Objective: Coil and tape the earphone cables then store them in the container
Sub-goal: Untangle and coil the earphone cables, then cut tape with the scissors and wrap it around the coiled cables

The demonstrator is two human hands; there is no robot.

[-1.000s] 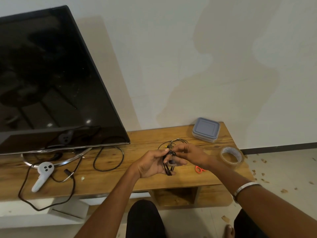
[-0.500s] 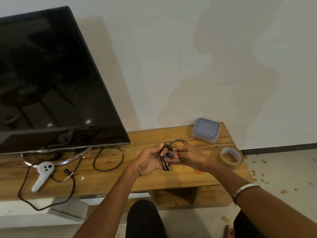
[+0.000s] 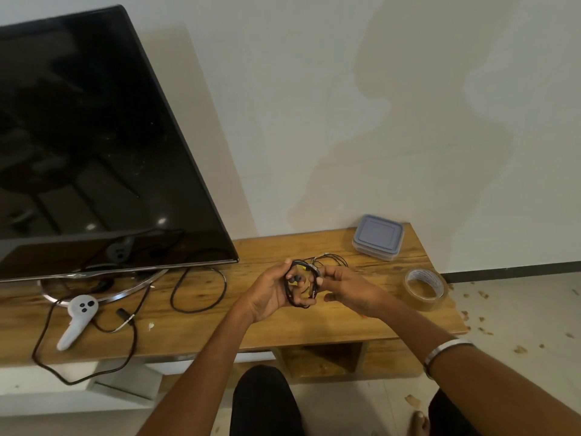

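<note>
Black earphone coil [image 3: 298, 286] held above the wooden bench [image 3: 220, 322], left hand [image 3: 272, 294] fingers curled around its left side, right hand [image 3: 345, 287] thumb and fingers pinching its right side, more cable [image 3: 330, 261] just beyond the fingertips, lidded container [image 3: 377, 236] and tape roll [image 3: 425, 288] off to the right

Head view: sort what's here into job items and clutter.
For the job: earphone cable coil, held between left hand and right hand; tape roll; lidded container.

Lying about: white controller, television, loose black cable.
</note>
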